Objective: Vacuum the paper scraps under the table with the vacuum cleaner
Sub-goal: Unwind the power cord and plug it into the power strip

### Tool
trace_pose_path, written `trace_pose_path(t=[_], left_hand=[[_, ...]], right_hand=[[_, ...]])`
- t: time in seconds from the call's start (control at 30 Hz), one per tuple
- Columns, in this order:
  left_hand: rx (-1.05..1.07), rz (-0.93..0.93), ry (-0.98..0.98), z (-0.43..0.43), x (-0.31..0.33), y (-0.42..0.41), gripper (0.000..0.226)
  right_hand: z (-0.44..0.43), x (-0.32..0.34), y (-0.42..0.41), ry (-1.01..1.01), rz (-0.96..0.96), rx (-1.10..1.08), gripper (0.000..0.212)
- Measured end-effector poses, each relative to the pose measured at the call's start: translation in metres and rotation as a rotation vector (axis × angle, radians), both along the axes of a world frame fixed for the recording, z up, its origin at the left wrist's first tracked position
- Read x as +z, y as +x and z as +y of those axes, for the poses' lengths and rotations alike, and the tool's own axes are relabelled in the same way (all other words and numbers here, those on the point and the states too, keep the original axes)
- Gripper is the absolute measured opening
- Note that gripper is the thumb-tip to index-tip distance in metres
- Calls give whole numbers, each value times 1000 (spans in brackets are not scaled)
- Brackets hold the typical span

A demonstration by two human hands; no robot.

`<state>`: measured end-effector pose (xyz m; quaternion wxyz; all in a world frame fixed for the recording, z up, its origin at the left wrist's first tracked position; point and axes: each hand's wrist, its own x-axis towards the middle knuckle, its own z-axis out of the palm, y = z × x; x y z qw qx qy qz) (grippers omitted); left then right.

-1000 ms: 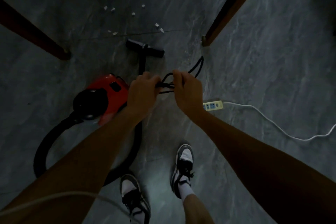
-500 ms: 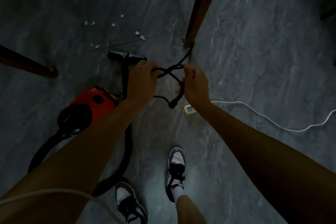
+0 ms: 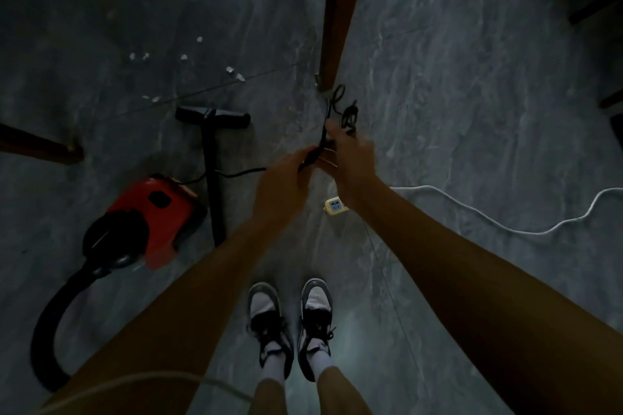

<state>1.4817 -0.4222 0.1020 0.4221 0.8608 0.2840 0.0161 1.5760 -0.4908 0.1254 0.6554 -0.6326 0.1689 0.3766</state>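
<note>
A red and black vacuum cleaner lies on the grey floor at the left, its black wand and floor nozzle pointing up toward several white paper scraps under the table. My left hand and my right hand meet at the centre, both closed on the vacuum's black power cord. The cord's loops stick up above my right hand, and one strand runs left from my left hand to the vacuum body.
A brown table leg stands just beyond my hands; another leg is at the left edge. A yellow power strip with a white cable lies on the floor under my right wrist. My two shoes are at the bottom centre.
The view has swung left to right, so the vacuum now sits further left. My hands, spread apart with an open loop of cord, have come together and the cord is bunched.
</note>
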Motion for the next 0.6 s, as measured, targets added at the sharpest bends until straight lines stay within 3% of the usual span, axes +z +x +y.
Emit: trace_pose_path(t=[0.17, 0.3, 0.4, 0.47, 0.6], left_hand=[[-227, 172, 131, 27, 0, 6, 28], [-288, 233, 205, 37, 6, 16, 27], [-259, 279, 103, 41, 9, 22, 22], [-326, 329, 74, 48, 9, 23, 22], [-356, 309, 228, 57, 10, 23, 27]], right_hand=[[-7, -12, 2, -31, 75, -17, 5], [-2, -9, 2, -80, 135, -74, 5], [2, -6, 5, -80, 113, -63, 13], [0, -7, 6, -81, 101, -34, 6], [-1, -9, 4, -201, -6, -47, 8]])
